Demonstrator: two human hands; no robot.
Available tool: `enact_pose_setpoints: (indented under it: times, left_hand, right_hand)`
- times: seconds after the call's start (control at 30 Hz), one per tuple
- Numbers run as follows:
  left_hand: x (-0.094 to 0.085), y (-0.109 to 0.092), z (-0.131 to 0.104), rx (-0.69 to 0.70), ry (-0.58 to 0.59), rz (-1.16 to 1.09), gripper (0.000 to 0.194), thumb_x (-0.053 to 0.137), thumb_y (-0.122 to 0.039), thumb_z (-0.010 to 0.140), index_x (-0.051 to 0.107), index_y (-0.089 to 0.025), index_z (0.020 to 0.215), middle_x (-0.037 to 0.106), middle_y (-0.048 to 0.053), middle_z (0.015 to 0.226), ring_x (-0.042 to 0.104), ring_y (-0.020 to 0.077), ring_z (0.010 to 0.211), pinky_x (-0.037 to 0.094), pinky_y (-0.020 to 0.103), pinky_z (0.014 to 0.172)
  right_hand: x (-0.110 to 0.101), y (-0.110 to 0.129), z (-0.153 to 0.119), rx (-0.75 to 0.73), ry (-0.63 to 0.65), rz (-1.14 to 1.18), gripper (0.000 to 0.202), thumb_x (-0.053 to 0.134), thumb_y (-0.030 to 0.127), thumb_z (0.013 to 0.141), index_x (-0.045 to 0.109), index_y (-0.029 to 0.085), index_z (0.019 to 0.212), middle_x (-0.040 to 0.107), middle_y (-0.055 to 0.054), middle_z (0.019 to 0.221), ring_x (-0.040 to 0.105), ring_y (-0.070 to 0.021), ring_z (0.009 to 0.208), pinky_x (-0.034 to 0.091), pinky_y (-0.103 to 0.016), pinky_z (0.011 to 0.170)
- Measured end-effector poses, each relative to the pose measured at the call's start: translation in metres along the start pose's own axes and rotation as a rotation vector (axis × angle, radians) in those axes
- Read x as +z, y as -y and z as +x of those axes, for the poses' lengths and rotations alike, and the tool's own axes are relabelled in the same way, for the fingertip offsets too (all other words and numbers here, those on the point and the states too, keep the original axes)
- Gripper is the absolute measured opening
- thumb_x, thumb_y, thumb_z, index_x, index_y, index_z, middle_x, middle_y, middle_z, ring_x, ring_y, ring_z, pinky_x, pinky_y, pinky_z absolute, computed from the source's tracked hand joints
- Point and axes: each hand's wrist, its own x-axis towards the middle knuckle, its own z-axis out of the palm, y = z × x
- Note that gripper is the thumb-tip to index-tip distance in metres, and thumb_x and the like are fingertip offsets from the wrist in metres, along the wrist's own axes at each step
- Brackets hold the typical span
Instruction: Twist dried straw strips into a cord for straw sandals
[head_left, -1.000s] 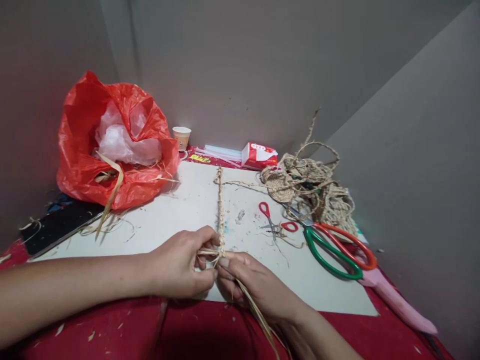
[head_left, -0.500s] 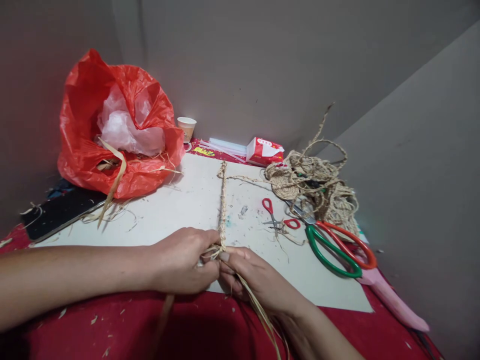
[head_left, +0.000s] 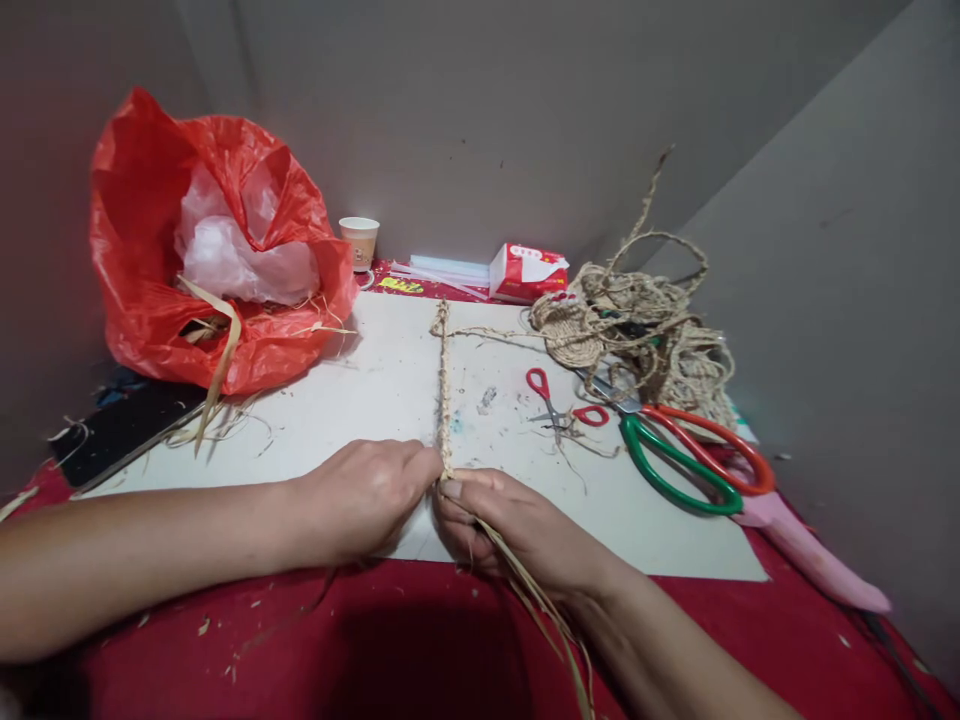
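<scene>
A narrow braid of pale straw (head_left: 445, 390) runs down the middle of a white board (head_left: 375, 400). At its lower end my left hand (head_left: 375, 495) is closed, back of the hand up, fingertips pressed against the braid; what exactly they pinch is hidden. My right hand (head_left: 499, 525) grips the braid's end from the right, thumb on top, with loose straw strands (head_left: 544, 610) trailing from it toward the lower right. From the braid's far end a thin cord reaches right to a heap of coiled straw rope (head_left: 637, 330).
Small red-handled scissors (head_left: 555, 405) and large scissors with green and red handles (head_left: 682, 465) lie on the right. A red plastic bag (head_left: 292, 350) and a black phone (head_left: 127, 435) are at left. A paper cup (head_left: 360, 243) and tissue pack (head_left: 527, 272) stand behind.
My left hand has turned further over, and the strands that showed between its thumb and fingers are now hidden. The whole view has shifted slightly. My right hand keeps its hold.
</scene>
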Motion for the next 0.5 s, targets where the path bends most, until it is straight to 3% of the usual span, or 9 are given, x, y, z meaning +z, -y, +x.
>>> enact_pose_setpoints:
  times: [0.1, 0.3, 0.5]
  left_hand:
    - [-0.001, -0.002, 0.002, -0.086, 0.039, -0.196, 0.011, 0.037, -0.016, 0.081, 0.045, -0.018, 0.075, 0.049, -0.002, 0.063, 0.041, 0.0115, 0.054, 0.034, 0.023, 0.053]
    - [-0.008, 0.0, 0.011, -0.233, 0.165, -0.98, 0.023, 0.033, -0.018, 0.08, 0.038, -0.017, 0.057, 0.038, -0.005, 0.053, 0.033, 0.0078, 0.05, 0.03, 0.02, 0.05]
    - [-0.004, 0.0, 0.01, -0.359, 0.234, -1.263, 0.033, 0.042, -0.03, 0.082, 0.035, -0.018, 0.052, 0.029, -0.007, 0.042, 0.022, 0.0054, 0.039, 0.016, 0.022, 0.041]
  right_hand:
    - [0.0, 0.003, 0.0, -0.041, 0.003, -0.147, 0.041, 0.038, 0.037, 0.093, 0.041, 0.018, 0.056, 0.041, 0.004, 0.048, 0.035, -0.0084, 0.045, 0.029, -0.021, 0.044]
    - [0.001, 0.005, -0.002, -0.08, 0.022, -0.328, 0.042, 0.032, 0.038, 0.095, 0.041, 0.018, 0.058, 0.042, 0.003, 0.054, 0.038, -0.0105, 0.052, 0.034, -0.024, 0.055]
    - [0.002, 0.01, -0.004, -0.098, -0.021, -0.432, 0.034, 0.033, 0.035, 0.095, 0.038, 0.02, 0.064, 0.036, 0.005, 0.059, 0.033, -0.0103, 0.055, 0.031, -0.023, 0.053]
